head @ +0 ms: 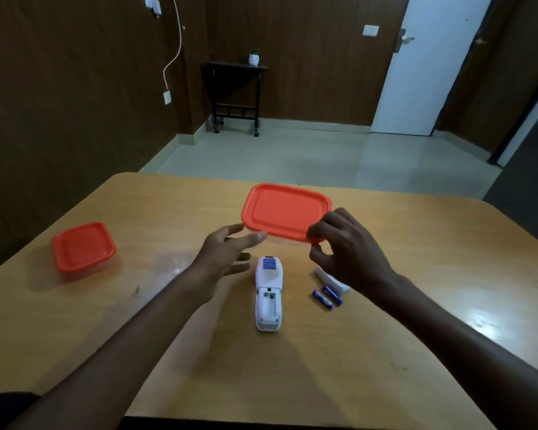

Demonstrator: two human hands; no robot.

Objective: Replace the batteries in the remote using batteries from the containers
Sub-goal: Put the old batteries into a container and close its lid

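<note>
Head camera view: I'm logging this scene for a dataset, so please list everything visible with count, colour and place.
Table: one, light wood, fills the foreground.
Large container: one, orange lid, far centre of the table.
Small container: one, orange lid, left on the table.
Remote: one, white with a blue patch, centre, battery bay open and empty.
Batteries: two, blue, right of the remote.
Battery cover: one, white, beside the batteries, partly hidden.
Side table: one, dark, by the far wall.
Pot: one, white, on it.
Door: one, white, far right.
Left hand: open, at the large lid's near edge.
Right hand: pinching the lid's near corner.
</note>
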